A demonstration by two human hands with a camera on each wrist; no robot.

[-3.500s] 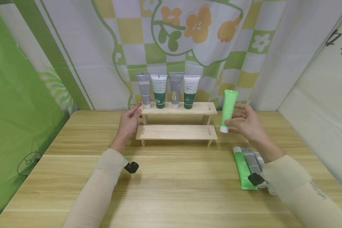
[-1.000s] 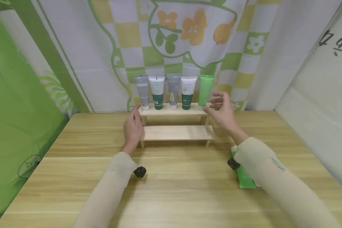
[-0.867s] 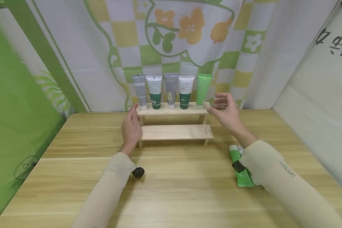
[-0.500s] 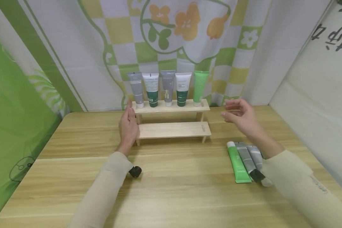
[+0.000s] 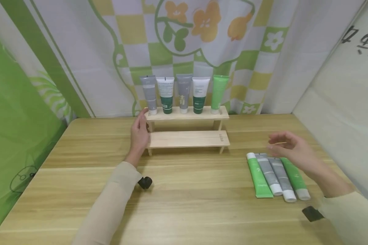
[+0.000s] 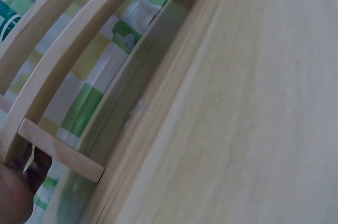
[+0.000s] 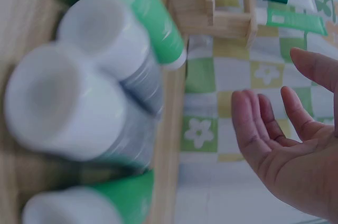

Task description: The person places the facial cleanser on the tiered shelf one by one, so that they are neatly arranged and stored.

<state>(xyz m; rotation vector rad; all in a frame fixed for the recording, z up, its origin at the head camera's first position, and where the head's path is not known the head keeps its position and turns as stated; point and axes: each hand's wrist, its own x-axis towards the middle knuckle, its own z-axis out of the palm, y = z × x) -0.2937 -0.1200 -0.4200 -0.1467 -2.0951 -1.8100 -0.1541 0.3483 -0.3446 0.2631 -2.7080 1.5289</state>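
Observation:
My left hand (image 5: 139, 134) holds the left end of a two-tier wooden display rack (image 5: 188, 139), with fingers around its side. In the left wrist view, part of that hand (image 6: 16, 195) shows beside a rack leg (image 6: 60, 150). My right hand (image 5: 295, 149) is empty, fingers loosely bent, over the far end of the tubes lying on the table. These are a bright green squeeze tube (image 5: 259, 175), two grey tubes (image 5: 268, 173) and a darker green tube (image 5: 295, 177) partly under the hand. On the upper tier, a light green tube (image 5: 219, 93) stands at the right end.
Left of the light green tube stand a white-and-green tube (image 5: 200, 95), a grey tube with gold lettering (image 5: 184, 93), another white-and-green tube (image 5: 166, 95) and a grey tube (image 5: 149, 95). A patterned curtain (image 5: 135, 30) hangs behind the wooden table (image 5: 187, 204).
The light green tube went from my right hand onto the upper tier's right end. The right hand let go and moved right and nearer, over the lying tubes. My left hand stays at the rack.

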